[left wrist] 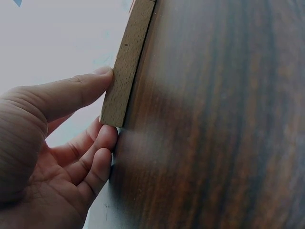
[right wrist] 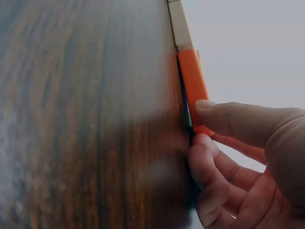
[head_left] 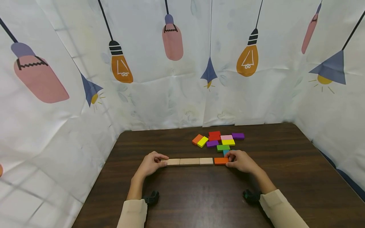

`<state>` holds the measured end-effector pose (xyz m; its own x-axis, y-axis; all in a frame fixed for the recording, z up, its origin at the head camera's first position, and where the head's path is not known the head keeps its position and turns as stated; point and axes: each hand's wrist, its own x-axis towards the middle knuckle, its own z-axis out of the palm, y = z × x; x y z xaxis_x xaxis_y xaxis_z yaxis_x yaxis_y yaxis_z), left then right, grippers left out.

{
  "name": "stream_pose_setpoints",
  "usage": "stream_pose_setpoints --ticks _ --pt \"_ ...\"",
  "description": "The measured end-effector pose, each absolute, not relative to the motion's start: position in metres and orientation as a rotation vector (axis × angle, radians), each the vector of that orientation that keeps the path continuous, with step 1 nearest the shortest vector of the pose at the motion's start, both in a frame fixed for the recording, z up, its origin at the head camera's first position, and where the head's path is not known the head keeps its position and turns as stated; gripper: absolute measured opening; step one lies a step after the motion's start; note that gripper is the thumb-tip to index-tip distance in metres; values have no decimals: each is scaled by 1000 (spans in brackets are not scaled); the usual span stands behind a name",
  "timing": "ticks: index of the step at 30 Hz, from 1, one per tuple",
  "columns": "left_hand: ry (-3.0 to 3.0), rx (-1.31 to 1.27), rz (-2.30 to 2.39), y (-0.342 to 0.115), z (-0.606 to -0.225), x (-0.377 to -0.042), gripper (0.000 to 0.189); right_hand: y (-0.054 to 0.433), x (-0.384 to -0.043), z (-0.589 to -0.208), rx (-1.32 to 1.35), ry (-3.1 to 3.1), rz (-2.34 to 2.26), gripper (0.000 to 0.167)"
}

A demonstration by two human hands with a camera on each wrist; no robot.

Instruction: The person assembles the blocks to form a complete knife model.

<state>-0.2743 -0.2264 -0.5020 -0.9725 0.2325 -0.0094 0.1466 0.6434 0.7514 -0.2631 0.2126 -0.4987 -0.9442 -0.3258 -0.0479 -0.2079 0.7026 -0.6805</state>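
Note:
Three plain wooden blocks (head_left: 189, 161) lie end to end in a straight row on the brown table. My left hand (head_left: 152, 163) is at the row's left end, thumb on the near side of the end wooden block (left wrist: 127, 67) and fingers at its end and far side. My right hand (head_left: 242, 161) pinches an orange block (head_left: 220, 161) at its right end. The orange block lines up with the row's right end. In the right wrist view the orange block (right wrist: 193, 81) shows a dark gap beneath it, with the thumb on its near face.
Behind the row sits a loose cluster of coloured blocks: green (head_left: 223, 148), yellow (head_left: 228, 142), pink (head_left: 226, 137), red (head_left: 214, 136), purple (head_left: 238, 136) and others. A blue block (head_left: 225, 152) is close behind the orange one. A patterned curtain (head_left: 176, 95) hangs behind the table (head_left: 196, 196).

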Motion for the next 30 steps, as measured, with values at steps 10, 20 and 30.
stream_pose_setpoints --ticks 10,20,30 --pt "2752 315 1240 -226 -502 -275 17 208 -265 -499 -419 2750 -1057 23" --pt "2750 295 1252 -225 -501 -276 16 205 -265 -499 -415 2748 -1074 23" --pt "2757 300 1239 -225 -501 -275 16 205 -264 -500 -412 2743 -1082 25"
